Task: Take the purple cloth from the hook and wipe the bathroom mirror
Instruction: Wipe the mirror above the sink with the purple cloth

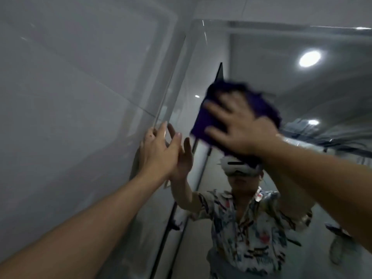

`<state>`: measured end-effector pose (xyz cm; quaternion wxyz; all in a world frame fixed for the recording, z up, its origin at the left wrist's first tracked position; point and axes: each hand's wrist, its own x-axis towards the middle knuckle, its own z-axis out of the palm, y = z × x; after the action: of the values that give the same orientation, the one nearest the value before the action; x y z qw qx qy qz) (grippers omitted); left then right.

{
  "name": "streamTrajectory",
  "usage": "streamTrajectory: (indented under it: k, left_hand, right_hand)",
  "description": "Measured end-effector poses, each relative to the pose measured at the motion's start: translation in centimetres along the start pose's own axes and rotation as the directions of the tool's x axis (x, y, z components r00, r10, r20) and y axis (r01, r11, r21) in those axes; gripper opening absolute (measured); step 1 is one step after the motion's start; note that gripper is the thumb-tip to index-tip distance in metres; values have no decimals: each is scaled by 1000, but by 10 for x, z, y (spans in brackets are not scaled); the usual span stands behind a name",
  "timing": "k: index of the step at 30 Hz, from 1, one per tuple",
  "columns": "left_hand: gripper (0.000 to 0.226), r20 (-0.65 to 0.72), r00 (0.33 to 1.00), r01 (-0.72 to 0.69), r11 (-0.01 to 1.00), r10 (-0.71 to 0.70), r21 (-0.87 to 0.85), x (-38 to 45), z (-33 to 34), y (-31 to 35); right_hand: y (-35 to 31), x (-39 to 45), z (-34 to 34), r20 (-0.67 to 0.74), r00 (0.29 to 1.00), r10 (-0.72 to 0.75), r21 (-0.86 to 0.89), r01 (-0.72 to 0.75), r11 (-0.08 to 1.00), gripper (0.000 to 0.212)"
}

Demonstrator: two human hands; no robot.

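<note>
The purple cloth [209, 119] is pressed flat against the bathroom mirror [332, 87], a little right of its left edge. My right hand [239, 127] lies spread over the cloth and holds it to the glass; the image is blurred there. My left hand [159, 150] rests with fingers apart on the mirror's left edge, where the glass meets the wall, and holds nothing. The mirror reflects a person in a patterned shirt, both raised arms and the cloth's back side.
A glossy grey tiled wall [70, 97] fills the left half of the view and meets the mirror at a corner. Ceiling lights [309, 59] and a dark-framed glass door [173, 228] show as reflections in the mirror.
</note>
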<state>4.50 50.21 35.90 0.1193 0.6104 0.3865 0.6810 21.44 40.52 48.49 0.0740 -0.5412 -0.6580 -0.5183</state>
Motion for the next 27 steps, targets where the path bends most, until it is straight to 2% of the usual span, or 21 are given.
streamTrajectory:
  k: [2, 3, 4, 5, 7, 9, 10, 11, 13, 14, 15, 17, 18, 19, 20, 22, 23, 24, 25, 26, 27]
  left_hand:
    - [62, 21, 999, -42, 996, 41, 75, 2, 6, 14]
    - [61, 27, 998, -55, 993, 52, 107, 1, 10, 23]
    - [60, 26, 999, -49, 992, 46, 117, 1, 15, 31]
    - [60, 17, 999, -33, 994, 31, 106, 2, 18, 37]
    - [61, -4, 999, -43, 996, 44, 73, 2, 23, 46]
    - [59, 9, 989, -147, 986, 147, 75, 1, 29, 54]
    - [57, 28, 980, -201, 977, 199, 76, 2, 31, 59]
    - [56, 48, 969, -245, 966, 242, 76, 3, 32, 65]
    - [53, 63, 953, -300, 951, 296, 68, 8, 35, 78]
    - [53, 65, 948, -317, 945, 312, 81, 9, 38, 82]
    - [53, 69, 941, -336, 935, 330, 112, 8, 41, 87]
    - [56, 78, 930, -366, 916, 358, 164, 6, 47, 96]
    - [56, 81, 925, -380, 911, 371, 161, 7, 49, 100]
    - [57, 78, 923, -385, 911, 378, 145, 8, 51, 105]
    - [58, 69, 923, -385, 915, 379, 118, 10, 53, 110]
    - [62, 47, 929, -369, 928, 366, 55, 12, 58, 121]
    - [64, 33, 931, -365, 930, 364, 37, 12, 62, 127]
    - [65, 23, 926, -377, 926, 376, 37, 11, 66, 133]
    - [64, 24, 914, -405, 913, 404, 49, 10, 71, 140]
    - [63, 31, 897, -442, 895, 441, 50, 9, 75, 148]
    - [62, 40, 878, -478, 878, 477, 33, 8, 80, 157]
  right_hand:
    - [31, 19, -25, -192, 947, 258, -98, -280, 955, 75]
    - [29, 15, -22, -225, 928, 298, -118, -329, 937, 77]
    - [16, 3, -13, -228, 933, 279, -135, -314, 940, 77]
    - [-2, -17, 2, -183, 962, 201, -138, -228, 964, 77]
    - [-36, -73, 33, 1, 997, -78, -107, 78, 991, 75]
    - [-48, -117, 48, 203, 920, -334, -32, 347, 937, 73]
    - [-37, -122, 45, 267, 868, -418, 19, 429, 903, 71]
    - [-20, -116, 34, 300, 845, -443, 61, 447, 893, 70]
    - [21, -80, 6, 198, 929, -313, 42, 311, 949, 71]
    - [47, -57, -14, 100, 980, -170, 23, 169, 985, 72]
    - [75, -36, -35, 9, 1000, 14, -4, -14, 1000, 73]
    - [118, -9, -66, -166, 936, 311, -90, -328, 940, 77]
    - [122, -9, -66, -217, 900, 379, -126, -411, 903, 79]
    - [116, -16, -59, -232, 893, 386, -148, -425, 893, 80]
    - [100, -31, -46, -214, 922, 324, -161, -360, 919, 79]
    - [55, -86, -11, -66, 998, 3, -160, -13, 987, 77]
    - [35, -115, 2, 78, 983, -169, -133, 178, 975, 76]
    - [31, -133, 7, 192, 936, -296, -96, 318, 943, 75]
    - [44, -137, 3, 261, 891, -372, -62, 400, 915, 74]
    - [65, -128, -7, 281, 884, -374, -47, 402, 914, 74]
    - [89, -111, -18, 236, 925, -297, -58, 318, 946, 76]
